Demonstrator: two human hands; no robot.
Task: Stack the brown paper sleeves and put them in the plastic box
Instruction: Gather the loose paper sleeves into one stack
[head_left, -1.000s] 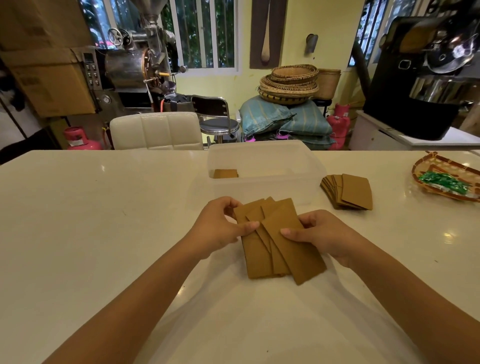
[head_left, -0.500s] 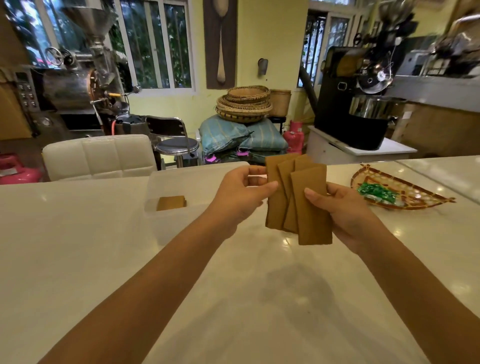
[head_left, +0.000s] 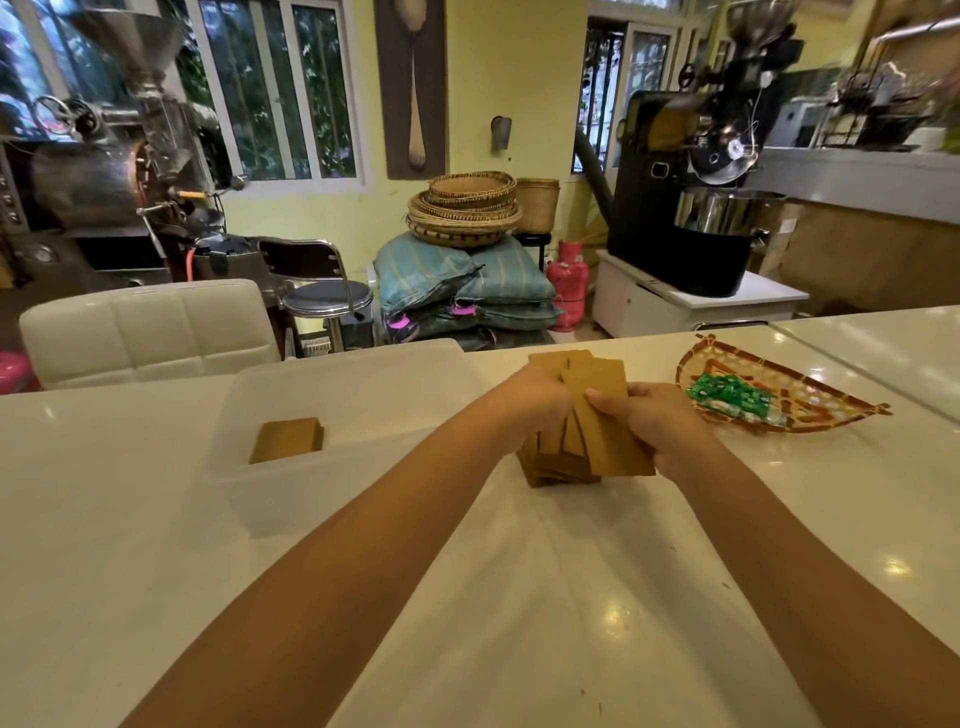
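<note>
A fan of brown paper sleeves is held between my two hands, just right of the plastic box. My left hand grips their left side and my right hand grips the right side, thumb on the front sleeve. Under them a second pile of brown sleeves lies on the table, partly hidden by my hands. The clear plastic box stands to the left, with a small stack of sleeves inside at its left end.
A woven tray holding a green packet sits at the right on the white table. A white chair stands behind the table's far edge. Machines, baskets and sacks fill the room beyond.
My hands carried the fanned sleeves up off the table, then lowered them forward and to the right, down onto the other pile. The camera tilted up and turned right.
</note>
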